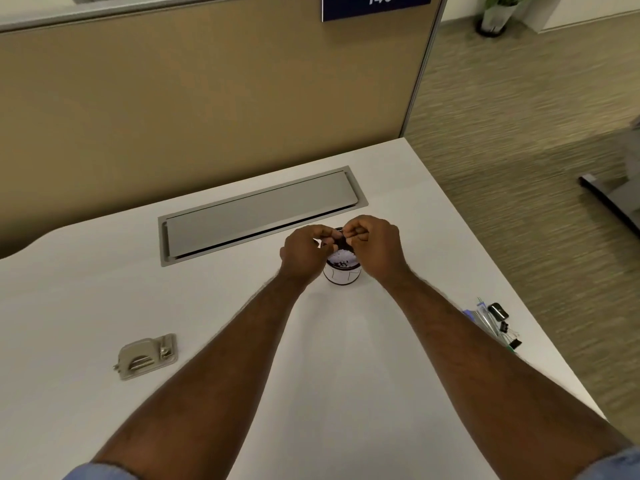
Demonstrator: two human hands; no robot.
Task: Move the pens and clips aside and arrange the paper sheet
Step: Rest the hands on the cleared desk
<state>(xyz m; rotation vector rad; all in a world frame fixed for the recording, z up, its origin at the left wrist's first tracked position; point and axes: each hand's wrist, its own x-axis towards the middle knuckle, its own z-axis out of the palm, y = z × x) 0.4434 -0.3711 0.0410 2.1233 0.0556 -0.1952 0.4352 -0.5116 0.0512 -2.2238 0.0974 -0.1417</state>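
Observation:
A small round container [343, 273] with a dark rim and small dark bits inside stands on the white desk [86, 289]. My left hand [306, 252] and my right hand [375, 245] meet just above its rim, fingers pinched together on a tiny dark item that looks like a clip; it is mostly hidden by my fingertips. At the desk's right edge lies a cluster of pens [485, 318] with black binder clips [502, 323] beside them, partly hidden by my right forearm. No paper sheet shows apart from the desk surface.
A grey cable hatch [259, 214] is set into the desk behind the container. A metal bracket [147, 356] lies at the front left. A tan partition [207, 98] closes the far side. The desk ends at the right, with carpet floor beyond.

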